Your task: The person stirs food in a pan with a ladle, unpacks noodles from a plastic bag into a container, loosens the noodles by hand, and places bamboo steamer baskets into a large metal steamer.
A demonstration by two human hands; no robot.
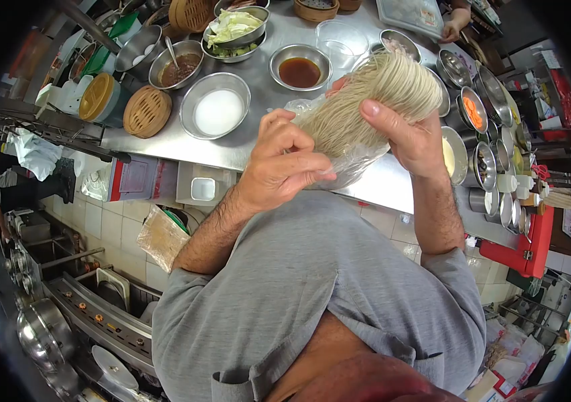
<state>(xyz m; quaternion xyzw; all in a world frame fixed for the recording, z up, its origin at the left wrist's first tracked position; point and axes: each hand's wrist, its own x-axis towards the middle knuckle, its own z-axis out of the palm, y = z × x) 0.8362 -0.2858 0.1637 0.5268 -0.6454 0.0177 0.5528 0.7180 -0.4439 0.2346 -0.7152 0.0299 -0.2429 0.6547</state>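
A bundle of thin pale dried noodles (382,87) is held above the steel table, its folded end up and to the right. My right hand (414,139) is closed around it, the thumb lying across the strands. Clear plastic wrap (355,164) hangs around the bundle's lower end. Beside that end, my left hand (289,157) has its fingers curled together against the plastic. Its fingertips are partly hidden, but they appear to pinch the wrap.
On the steel table (258,144) stand a bowl of white powder (216,107), a bowl of brown liquid (302,69) and a bowl of cut cabbage (232,27). Shredded carrot (474,112) fills a bowl at right. Another person's hand (455,28) is near a lidded plastic container (411,17).
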